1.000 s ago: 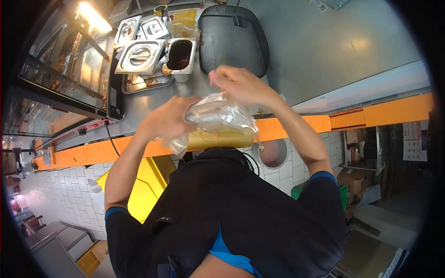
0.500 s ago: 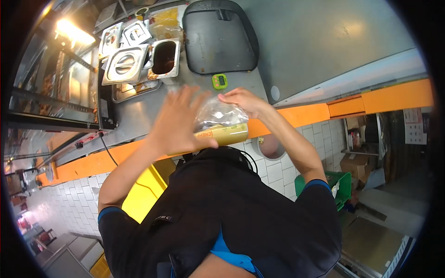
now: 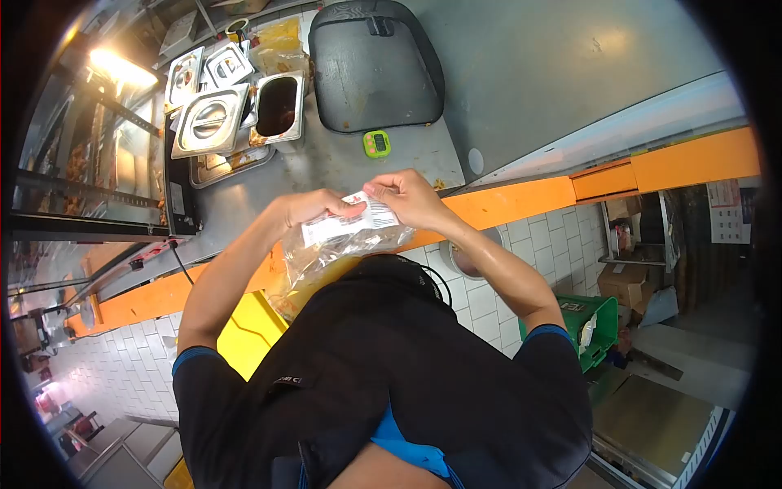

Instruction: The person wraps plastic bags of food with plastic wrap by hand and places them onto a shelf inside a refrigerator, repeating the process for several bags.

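Note:
Between my hands, near the counter's front edge, hangs a clear plastic bag with a white printed label along its top. Yellow shows through its lower part, which is partly hidden by my dark shirt. My left hand pinches the label end from the left, thumb on top. Close beside it, my right hand grips the same top edge with bent fingers. A green timer lies on the counter just beyond my hands.
An open metal container of dark sauce and lidded metal pans stand at the back left. Behind the timer lies a black lid-like tray. An orange edge borders the counter. Below are a yellow bin and a green crate.
My left hand, open and blurred before, has closed on the bag's top beside my right hand. The white label now faces up, and the yellow printed roll is no longer plainly visible.

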`<state>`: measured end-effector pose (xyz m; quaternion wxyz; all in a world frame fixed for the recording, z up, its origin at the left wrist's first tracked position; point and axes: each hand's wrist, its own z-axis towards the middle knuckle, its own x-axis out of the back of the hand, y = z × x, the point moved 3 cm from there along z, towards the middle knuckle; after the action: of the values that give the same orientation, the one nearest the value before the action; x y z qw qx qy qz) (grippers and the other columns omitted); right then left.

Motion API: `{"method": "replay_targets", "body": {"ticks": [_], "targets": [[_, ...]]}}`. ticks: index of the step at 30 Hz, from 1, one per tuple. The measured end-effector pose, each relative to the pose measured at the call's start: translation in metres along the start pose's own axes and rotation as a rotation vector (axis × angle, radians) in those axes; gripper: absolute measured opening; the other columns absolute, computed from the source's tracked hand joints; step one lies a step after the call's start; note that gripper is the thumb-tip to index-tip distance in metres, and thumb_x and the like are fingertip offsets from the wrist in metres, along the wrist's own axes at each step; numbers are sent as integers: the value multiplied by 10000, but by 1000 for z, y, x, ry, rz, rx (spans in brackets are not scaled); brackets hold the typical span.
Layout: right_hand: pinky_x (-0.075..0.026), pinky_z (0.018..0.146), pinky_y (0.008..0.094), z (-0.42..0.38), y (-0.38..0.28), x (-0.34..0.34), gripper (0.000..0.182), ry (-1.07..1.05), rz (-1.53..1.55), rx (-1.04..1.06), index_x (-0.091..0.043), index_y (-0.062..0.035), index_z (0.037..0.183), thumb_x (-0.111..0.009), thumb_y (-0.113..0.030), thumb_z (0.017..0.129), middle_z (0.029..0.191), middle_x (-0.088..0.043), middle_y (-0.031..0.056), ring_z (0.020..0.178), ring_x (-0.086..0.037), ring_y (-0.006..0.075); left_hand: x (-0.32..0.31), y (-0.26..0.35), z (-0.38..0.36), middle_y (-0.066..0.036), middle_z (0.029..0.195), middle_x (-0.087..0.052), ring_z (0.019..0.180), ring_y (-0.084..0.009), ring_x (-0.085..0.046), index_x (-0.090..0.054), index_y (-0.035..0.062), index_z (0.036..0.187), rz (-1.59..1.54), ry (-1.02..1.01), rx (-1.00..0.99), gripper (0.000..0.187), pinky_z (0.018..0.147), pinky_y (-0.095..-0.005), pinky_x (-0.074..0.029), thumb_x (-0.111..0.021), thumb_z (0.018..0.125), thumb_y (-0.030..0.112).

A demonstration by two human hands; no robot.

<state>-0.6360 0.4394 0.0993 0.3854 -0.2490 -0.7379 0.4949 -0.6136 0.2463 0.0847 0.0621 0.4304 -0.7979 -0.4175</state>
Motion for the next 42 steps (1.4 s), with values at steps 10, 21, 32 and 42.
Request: {"method": "replay_targets", "body": {"ticks": [10,21,32,42], "targets": [[-525,725,323,31,67,-19,458,-203,815,-408,-619,50,1075,-625,-394,960,947,-676,124,785,-666,208,-16,-11,-23,-209,1039,-637,920,-300,-665,-492,-36,1274,923,744,-426,699,816,-403,-545,-836,745,265],[-422,549,369,21,68,-76,303,153,70,102,-613,-17,734,-674,-250,918,651,-629,84,560,-550,244,59,-101,32,-173,1270,-559,1169,-192,-539,-484,-5,1329,-313,399,-184,655,986,-389,-454,-653,915,474],[-473,690,406,24,69,-88,317,336,-324,207,-582,-32,858,-717,-319,846,822,-599,130,781,-598,301,28,-74,23,-296,1054,-617,1011,-441,-624,-304,22,1382,817,641,-88,1095,898,-464,-482,-824,624,617],[-472,848,455,-2,84,-90,319,386,-339,14,-603,-72,977,-734,-287,782,1084,-537,156,1036,-532,369,47,-83,37,-252,1099,-671,1046,-429,-630,-294,60,1420,829,468,-156,917,988,-513,-410,-760,776,517]]}}
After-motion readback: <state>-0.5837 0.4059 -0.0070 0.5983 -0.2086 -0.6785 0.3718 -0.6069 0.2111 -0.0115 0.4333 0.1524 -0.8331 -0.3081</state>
